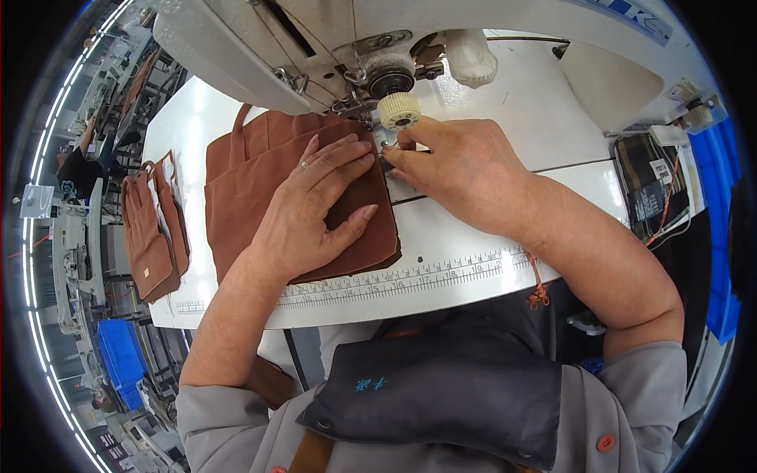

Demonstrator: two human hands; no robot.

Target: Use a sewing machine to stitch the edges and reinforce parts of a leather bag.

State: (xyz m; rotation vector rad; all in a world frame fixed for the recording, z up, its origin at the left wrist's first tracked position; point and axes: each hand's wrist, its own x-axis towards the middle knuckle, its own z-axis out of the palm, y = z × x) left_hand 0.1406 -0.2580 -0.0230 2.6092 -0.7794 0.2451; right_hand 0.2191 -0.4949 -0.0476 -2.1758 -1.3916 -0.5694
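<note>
Left hand [309, 195], fingers spread, presses the brown handbag [248, 209], presumably steadying it at the sewing machine [229, 39]; right hand [465, 167] curls nearby, its grip we cannot tell.

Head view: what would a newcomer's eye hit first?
The big brown bag piece, left of centre on the white table, with the left hand spread flat on it. Above looms the white sewing machine, the right hand just below its cream ridged knob. Smaller brown pieces lie at the table's left.
</note>
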